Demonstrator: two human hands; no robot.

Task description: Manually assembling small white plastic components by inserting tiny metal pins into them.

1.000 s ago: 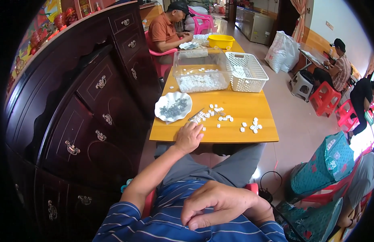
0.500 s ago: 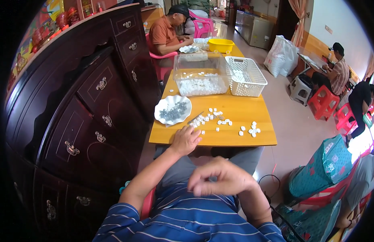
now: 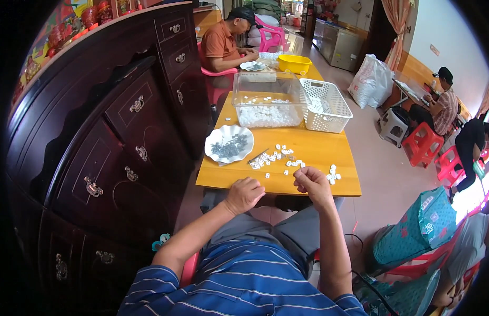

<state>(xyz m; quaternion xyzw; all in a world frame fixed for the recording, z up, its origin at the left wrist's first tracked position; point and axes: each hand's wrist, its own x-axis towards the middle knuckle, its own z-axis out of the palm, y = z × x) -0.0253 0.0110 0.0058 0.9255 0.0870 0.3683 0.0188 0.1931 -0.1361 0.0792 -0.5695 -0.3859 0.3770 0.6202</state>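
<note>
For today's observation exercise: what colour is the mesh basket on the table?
White: the basket, clearest in the head view.

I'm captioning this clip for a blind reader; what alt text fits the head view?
A seated person's left hand and right hand rest at the near edge of a wooden table beside scattered small white pieces. Farther along stand a white dish of grey bits, a clear bin and a white basket.
</note>
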